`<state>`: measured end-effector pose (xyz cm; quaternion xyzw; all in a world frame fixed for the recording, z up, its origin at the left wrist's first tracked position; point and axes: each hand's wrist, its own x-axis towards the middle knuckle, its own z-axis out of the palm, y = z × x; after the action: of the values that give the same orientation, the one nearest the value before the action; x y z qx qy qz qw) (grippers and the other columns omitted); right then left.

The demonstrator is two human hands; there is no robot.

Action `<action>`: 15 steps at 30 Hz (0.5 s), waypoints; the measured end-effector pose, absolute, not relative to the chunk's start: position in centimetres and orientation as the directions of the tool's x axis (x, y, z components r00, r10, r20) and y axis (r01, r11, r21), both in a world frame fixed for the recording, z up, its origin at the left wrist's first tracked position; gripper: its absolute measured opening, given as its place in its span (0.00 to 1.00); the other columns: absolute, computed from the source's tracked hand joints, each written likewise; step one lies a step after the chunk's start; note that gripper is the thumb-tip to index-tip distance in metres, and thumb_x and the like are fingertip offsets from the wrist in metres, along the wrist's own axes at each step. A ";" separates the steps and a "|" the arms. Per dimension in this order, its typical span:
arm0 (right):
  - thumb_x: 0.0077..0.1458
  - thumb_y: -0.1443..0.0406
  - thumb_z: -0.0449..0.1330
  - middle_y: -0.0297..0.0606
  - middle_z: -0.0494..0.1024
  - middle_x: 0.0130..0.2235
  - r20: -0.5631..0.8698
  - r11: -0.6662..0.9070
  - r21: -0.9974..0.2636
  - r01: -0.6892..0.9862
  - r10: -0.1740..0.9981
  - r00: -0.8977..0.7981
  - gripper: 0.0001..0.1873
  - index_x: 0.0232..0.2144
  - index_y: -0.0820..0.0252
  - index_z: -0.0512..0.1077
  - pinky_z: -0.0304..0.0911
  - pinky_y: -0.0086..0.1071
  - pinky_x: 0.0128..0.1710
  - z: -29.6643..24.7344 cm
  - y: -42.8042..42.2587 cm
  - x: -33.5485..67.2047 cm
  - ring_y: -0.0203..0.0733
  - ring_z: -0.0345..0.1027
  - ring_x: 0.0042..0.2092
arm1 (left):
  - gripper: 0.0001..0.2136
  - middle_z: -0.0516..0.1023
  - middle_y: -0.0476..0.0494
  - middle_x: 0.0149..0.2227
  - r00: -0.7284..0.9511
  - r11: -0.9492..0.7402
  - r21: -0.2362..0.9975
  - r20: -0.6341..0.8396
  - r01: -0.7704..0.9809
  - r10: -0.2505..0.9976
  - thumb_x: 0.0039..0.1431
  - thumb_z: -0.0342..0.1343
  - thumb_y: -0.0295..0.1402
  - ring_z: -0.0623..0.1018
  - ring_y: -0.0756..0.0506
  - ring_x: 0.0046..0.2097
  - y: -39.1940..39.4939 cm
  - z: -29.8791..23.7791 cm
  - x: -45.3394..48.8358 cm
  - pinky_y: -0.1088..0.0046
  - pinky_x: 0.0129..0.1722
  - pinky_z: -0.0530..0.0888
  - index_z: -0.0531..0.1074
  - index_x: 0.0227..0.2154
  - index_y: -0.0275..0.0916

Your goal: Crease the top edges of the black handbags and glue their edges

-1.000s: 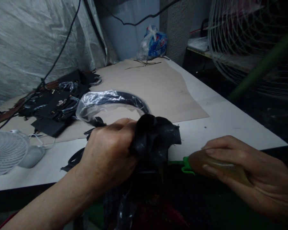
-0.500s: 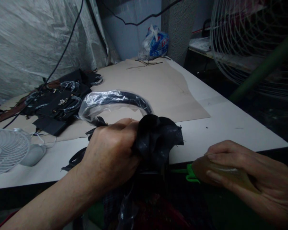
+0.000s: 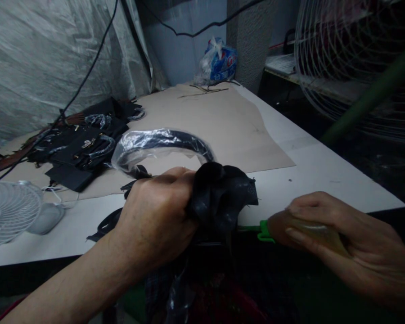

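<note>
My left hand (image 3: 165,207) is closed around bunched black leather-like material (image 3: 222,193) of a handbag, at the table's front edge. Loose threads show at the material's right end. Above the hand arches a black bag handle (image 3: 165,137) wrapped in clear plastic. At the right, my right hand (image 3: 344,243) grips a soft amber squeeze bottle (image 3: 310,231), lying nearly level. Its green nozzle (image 3: 263,231) points left toward the underside of the black material. Whether the thin tip touches the material I cannot tell, as the spot is dark.
Several black handbags (image 3: 77,146) with plastic-wrapped handles lie at the left on brown paper (image 3: 236,121) covering the white table (image 3: 330,184). A small white fan (image 3: 13,213) stands front left. A large caged fan (image 3: 351,67) is at right, a tied plastic bag (image 3: 219,63) at the back.
My right hand has moved slightly left and up with the squeeze bottle, bringing its nozzle closer to the black material. My left hand and the handbag have stayed almost still.
</note>
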<state>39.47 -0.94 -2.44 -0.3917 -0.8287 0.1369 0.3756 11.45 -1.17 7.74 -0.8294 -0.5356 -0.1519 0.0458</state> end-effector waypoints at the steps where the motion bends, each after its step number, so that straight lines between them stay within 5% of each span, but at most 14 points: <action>1: 0.55 0.62 0.60 0.35 0.74 0.39 0.502 0.662 -0.527 0.533 0.749 -0.434 0.09 0.41 0.51 0.68 0.67 0.29 0.26 -2.5 -1.0 39.5 0.39 0.71 0.33 | 0.02 0.74 0.46 0.24 0.379 -0.422 0.090 0.303 0.902 0.874 0.47 0.51 0.26 0.73 0.49 0.23 -1.2 7.7 11.4 0.73 0.22 0.67 0.65 0.22 0.39; 15: 0.57 0.62 0.58 0.34 0.74 0.38 0.471 0.633 -0.559 0.535 0.774 -0.423 0.07 0.39 0.51 0.68 0.68 0.27 0.27 -2.6 -0.9 40.1 0.38 0.71 0.34 | 0.04 0.72 0.48 0.24 0.353 -0.416 0.184 0.299 0.891 0.887 0.47 0.51 0.24 0.71 0.51 0.23 -1.5 7.7 11.4 0.74 0.22 0.65 0.65 0.21 0.39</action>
<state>40.11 -0.94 -2.59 -0.3954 -0.8274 0.1644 0.3635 11.39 -1.54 7.74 -0.8224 -0.5403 -0.1782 0.0053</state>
